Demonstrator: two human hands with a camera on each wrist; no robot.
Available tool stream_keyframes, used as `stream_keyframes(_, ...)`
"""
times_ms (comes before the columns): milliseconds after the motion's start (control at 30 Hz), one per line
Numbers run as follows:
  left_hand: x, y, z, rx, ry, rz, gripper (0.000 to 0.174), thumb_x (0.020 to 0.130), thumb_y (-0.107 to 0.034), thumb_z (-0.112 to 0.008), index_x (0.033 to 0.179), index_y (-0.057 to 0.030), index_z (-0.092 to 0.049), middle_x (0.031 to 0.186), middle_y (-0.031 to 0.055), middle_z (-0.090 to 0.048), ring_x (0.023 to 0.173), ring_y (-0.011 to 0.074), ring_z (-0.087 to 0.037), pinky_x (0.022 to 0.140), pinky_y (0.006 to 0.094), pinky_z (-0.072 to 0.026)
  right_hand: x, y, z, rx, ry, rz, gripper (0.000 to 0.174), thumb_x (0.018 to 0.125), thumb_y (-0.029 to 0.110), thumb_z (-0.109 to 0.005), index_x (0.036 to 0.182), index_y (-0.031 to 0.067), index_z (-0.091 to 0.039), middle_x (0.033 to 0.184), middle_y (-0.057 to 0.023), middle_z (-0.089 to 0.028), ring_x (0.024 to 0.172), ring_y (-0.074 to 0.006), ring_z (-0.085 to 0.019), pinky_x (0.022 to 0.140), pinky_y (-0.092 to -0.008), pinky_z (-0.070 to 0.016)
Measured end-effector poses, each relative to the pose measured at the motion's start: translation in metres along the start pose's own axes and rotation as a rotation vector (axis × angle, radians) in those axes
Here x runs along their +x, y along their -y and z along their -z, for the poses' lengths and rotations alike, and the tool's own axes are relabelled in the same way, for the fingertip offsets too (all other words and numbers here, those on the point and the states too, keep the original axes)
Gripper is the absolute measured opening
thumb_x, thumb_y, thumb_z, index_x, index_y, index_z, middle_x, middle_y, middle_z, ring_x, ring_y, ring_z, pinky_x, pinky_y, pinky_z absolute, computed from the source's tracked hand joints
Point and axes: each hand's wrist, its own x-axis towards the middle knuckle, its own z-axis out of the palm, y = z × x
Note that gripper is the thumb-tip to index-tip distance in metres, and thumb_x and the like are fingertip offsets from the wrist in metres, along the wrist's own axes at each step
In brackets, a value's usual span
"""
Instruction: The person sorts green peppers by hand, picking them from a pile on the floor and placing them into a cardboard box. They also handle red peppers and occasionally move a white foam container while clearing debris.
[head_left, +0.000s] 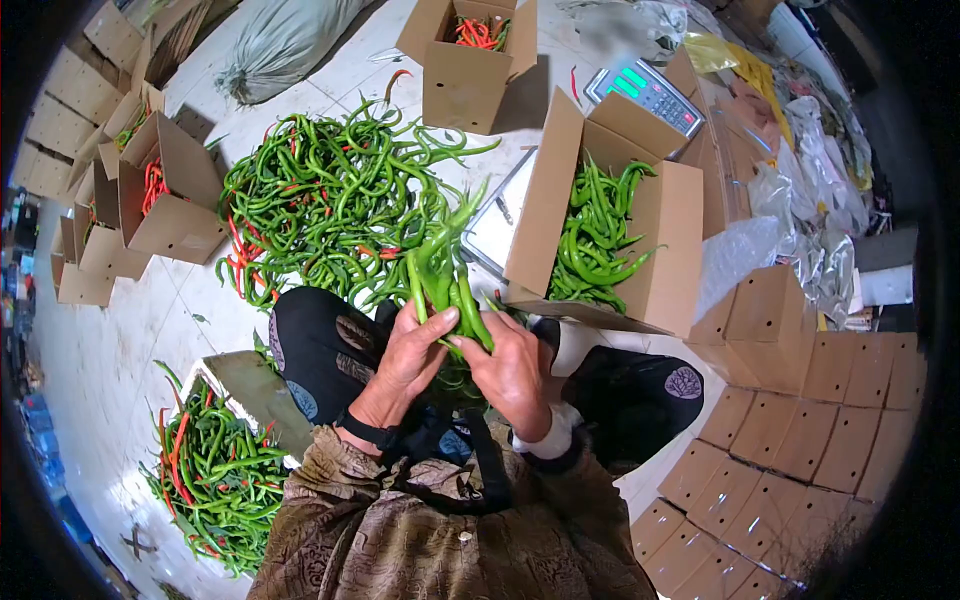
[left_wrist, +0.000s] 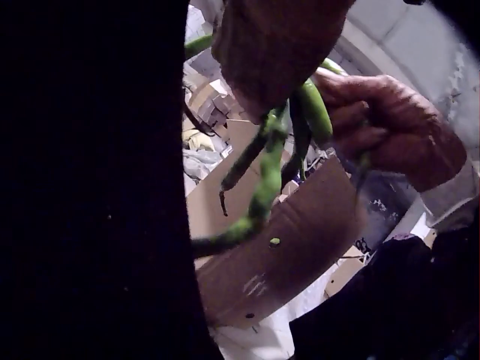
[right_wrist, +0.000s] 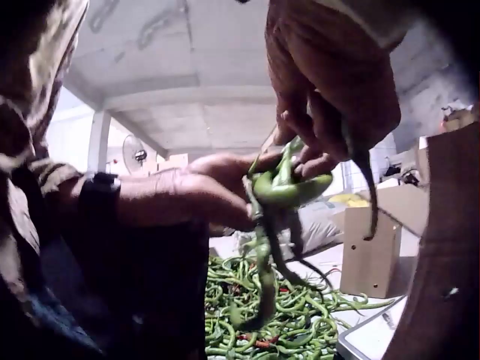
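Both hands meet in front of the lap in the head view. The left hand [head_left: 408, 352] holds a bunch of green peppers [head_left: 437, 272], thumb across them, tips pointing away from the body. Against the bunch's right side, the right hand [head_left: 508, 366] has its fingers curled round peppers at the lower end. The left wrist view shows several green peppers [left_wrist: 268, 176] hanging below the left hand [left_wrist: 279, 45], with the right hand [left_wrist: 397, 127] beside them. In the right wrist view the right hand [right_wrist: 334, 71] is above the left hand [right_wrist: 187, 191], peppers [right_wrist: 289, 193] between them.
A large pile of green and red peppers [head_left: 330, 200] lies on the floor ahead. Right of it stands an open carton [head_left: 672, 240] of green peppers, near a scale display [head_left: 650, 98]. More peppers [head_left: 225, 470] spill at lower left. Cartons [head_left: 780, 440] cover the lower right.
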Motion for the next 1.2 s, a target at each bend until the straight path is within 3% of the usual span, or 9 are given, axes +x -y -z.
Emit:
stream_keyframes(100, -0.003, -0.007, -0.002, 0.002, -0.051, -0.021, 0.034, 0.091, -0.009, -0.065, 0.122, 0.0002, -0.053, 0.11, 0.0076, -0.063, 0.099, 0.0177, -0.061, 0.091, 0.0339, -0.0485, 0.003, -0.014, -0.006, 0.214, 0.028, -0.169, 0.02, 0.084, 0.013, -0.071, 0.098, 0.0004, -0.065, 0.082, -0.0167, -0.064, 0.069, -0.0275, -0.062, 0.066, -0.0381, -0.0486)
stream_keyframes(300, 0.001, -0.008, 0.007, -0.006, -0.104, -0.048, 0.031, 0.093, -0.014, -0.064, 0.119, -0.0018, -0.052, 0.096, 0.0047, -0.056, 0.086, 0.0155, -0.056, 0.079, 0.0294, -0.0473, -0.003, -0.04, 0.056, 0.648, -0.281, -0.473, 0.013, 0.086, 0.011, -0.07, 0.095, 0.003, -0.066, 0.077, -0.0115, -0.064, 0.07, -0.017, -0.061, 0.065, -0.0323, -0.0489)
stream_keyframes(367, 0.0, -0.011, 0.01, 0.031, -0.065, -0.046, 0.032, 0.094, -0.017, -0.063, 0.12, -0.0018, -0.051, 0.094, 0.0043, -0.055, 0.083, 0.0144, -0.054, 0.075, 0.0281, -0.0461, -0.014, -0.049, 0.066, 0.296, -0.282, -0.243, 0.01, 0.087, 0.011, -0.069, 0.094, 0.0045, -0.065, 0.064, 0.003, -0.05, 0.058, -0.0027, -0.043, 0.051, -0.0219, -0.032)
stream_keyframes(400, -0.001, -0.013, 0.01, 0.069, -0.025, -0.041, 0.034, 0.095, -0.019, -0.062, 0.121, -0.0018, -0.05, 0.093, 0.0039, -0.054, 0.079, 0.0133, -0.053, 0.072, 0.0268, -0.0448, -0.019, -0.053, 0.066, 0.327, -0.236, -0.479, 0.014, 0.086, 0.012, -0.07, 0.094, 0.0017, -0.064, 0.066, 0.0005, -0.055, 0.06, -0.0068, -0.049, 0.054, -0.0254, -0.0388)
stream_keyframes(733, -0.01, -0.02, 0.001, 0.066, -0.059, -0.021, 0.047, 0.1, -0.031, -0.055, 0.134, -0.0018, -0.044, 0.086, 0.0034, -0.054, 0.074, 0.0112, -0.05, 0.065, 0.0242, -0.0424, -0.062, -0.057, 0.07, 0.026, -0.19, -0.511, 0.043, 0.074, 0.028, -0.082, 0.102, -0.0003, -0.066, 0.082, -0.0145, -0.069, 0.074, -0.0208, -0.067, 0.07, -0.0351, -0.053)
stream_keyframes(900, -0.01, -0.007, -0.005, -0.036, 0.046, 0.032, 0.051, 0.1, -0.026, -0.056, 0.141, -0.0007, -0.04, 0.096, 0.0047, -0.056, 0.079, 0.0115, -0.052, 0.071, 0.0253, -0.0463, -0.046, 0.011, 0.024, 0.015, 0.089, -0.074, 0.042, 0.071, 0.018, -0.083, 0.103, 0.0016, -0.061, 0.09, -0.0147, -0.065, 0.075, -0.0314, -0.066, 0.069, -0.0417, -0.052)
stream_keyframes(967, -0.011, -0.002, -0.006, -0.103, -0.006, 0.025, 0.047, 0.099, -0.018, -0.056, 0.14, 0.0002, -0.042, 0.119, 0.0089, -0.059, 0.099, 0.0156, -0.059, 0.09, 0.0313, -0.0507, -0.039, 0.009, -0.006, 0.017, 0.052, 0.013, 0.033, 0.072, 0.013, -0.083, 0.095, -0.0005, -0.064, 0.089, -0.0127, -0.062, 0.069, -0.0245, -0.061, 0.064, -0.0343, -0.0511)
stream_keyframes(1100, -0.009, -0.002, 0.007, -0.117, -0.003, -0.001, 0.041, 0.099, -0.014, -0.056, 0.137, -0.0001, -0.047, 0.124, 0.0106, -0.059, 0.111, 0.02, -0.06, 0.096, 0.0358, -0.0497, -0.038, -0.01, -0.022, 0.07, 0.102, 0.033, 0.037, 0.075, 0.01, -0.078, 0.107, 0.0023, -0.062, 0.083, -0.0105, -0.058, 0.066, -0.0243, -0.058, 0.06, -0.0355, -0.0455)
stream_keyframes(1200, -0.009, -0.002, 0.004, -0.12, -0.031, 0.04, 0.037, 0.097, -0.012, -0.057, 0.131, 0.0018, -0.051, 0.111, 0.0091, -0.063, 0.099, 0.0182, -0.062, 0.091, 0.0322, -0.05, -0.025, 0.011, 0.007, 0.207, 0.22, -0.047, 0.034, 0.078, 0.01, -0.074, 0.107, -0.0002, -0.06, 0.091, -0.013, -0.062, 0.081, -0.0298, -0.063, 0.075, -0.0369, -0.05)
